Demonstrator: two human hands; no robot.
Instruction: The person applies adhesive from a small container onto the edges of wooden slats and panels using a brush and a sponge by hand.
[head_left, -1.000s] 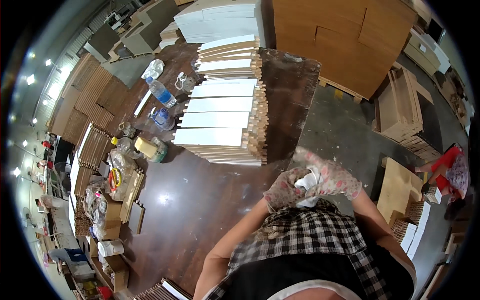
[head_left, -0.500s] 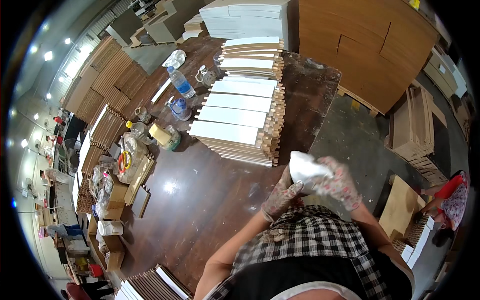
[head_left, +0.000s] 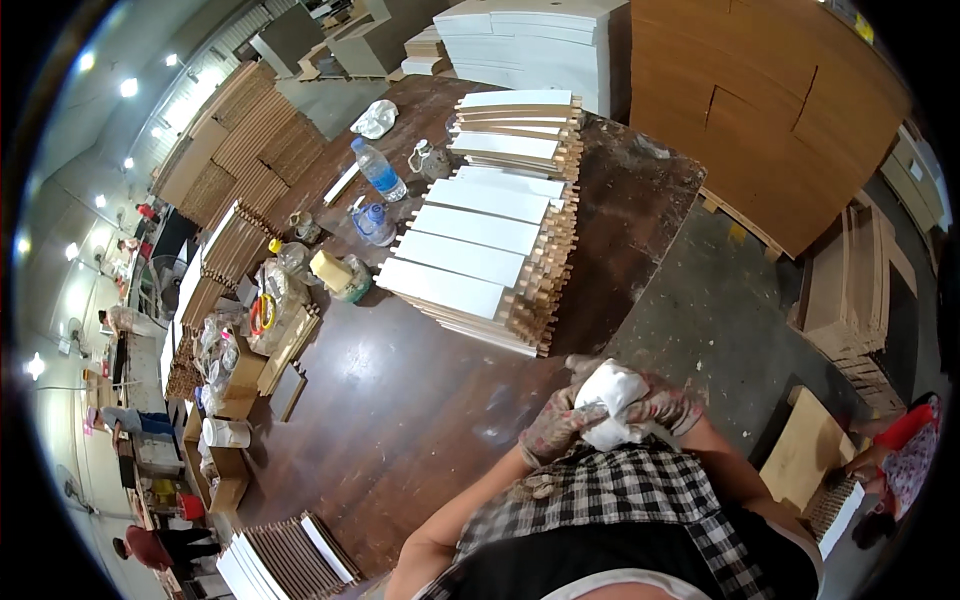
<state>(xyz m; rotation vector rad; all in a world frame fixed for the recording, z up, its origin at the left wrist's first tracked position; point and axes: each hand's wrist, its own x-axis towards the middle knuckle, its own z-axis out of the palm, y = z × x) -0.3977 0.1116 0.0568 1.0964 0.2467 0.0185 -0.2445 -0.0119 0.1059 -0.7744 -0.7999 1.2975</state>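
Observation:
Both of my gloved hands are clasped around a crumpled white cloth (head_left: pixel 612 398) close to my chest, just off the near edge of the dark brown table (head_left: pixel 420 420). My left hand (head_left: pixel 553 428) grips the cloth from the left and below. My right hand (head_left: pixel 662 406) wraps it from the right. Beyond my hands, several stacks of white-topped wooden panels (head_left: pixel 470 262) lie in a row on the table, roughly a forearm's length away.
Plastic water bottles (head_left: pixel 378 168), a yellow block (head_left: pixel 329 271), tape rolls and bags clutter the table's left side. Large brown boards (head_left: pixel 760 110) stand at the back right. More panels (head_left: pixel 290 550) lie at the lower left. A person in red (head_left: pixel 905 450) crouches at the right.
My hands and the cloth have stayed at my chest and kneaded the cloth; the view has tilted, so the panel stacks sit lower and closer in the picture.

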